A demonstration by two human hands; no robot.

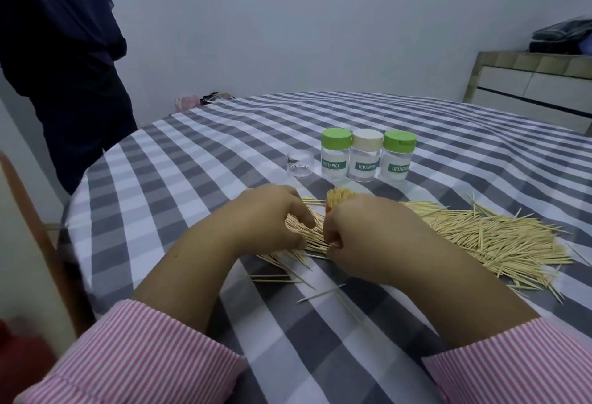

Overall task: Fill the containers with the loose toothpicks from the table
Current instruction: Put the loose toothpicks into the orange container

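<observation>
The loose pale wooden toothpicks point(487, 237) lie in a wide heap across the middle right of the frame, on the round table under its grey-and-white checked cloth point(198, 160), with a few strays nearer the bottom centre. My right hand point(362, 230) is curled round a bundle of toothpicks point(340, 196) whose ends fan out above my knuckles; something small and orange shows just beside the bundle, too hidden by my fingers to name. My left hand point(272, 214) sits just beside the right, its fingers bent down onto the left end of the heap; whether they pinch any sticks I cannot tell, since the hand covers its own fingertips.

Above the hands, at centre frame, stand three clear plastic jars labelled TOOTHPICK point(368, 160) in a touching row, the outer two with green lids, the middle one with a cream lid. Just left of them stands a short clear open cup point(300, 163).

My pink-and-white striped sleeves point(144, 358) fill the bottom corners. In the upper left a person in dark clothing point(64, 67) stands cut off by the frame.
</observation>
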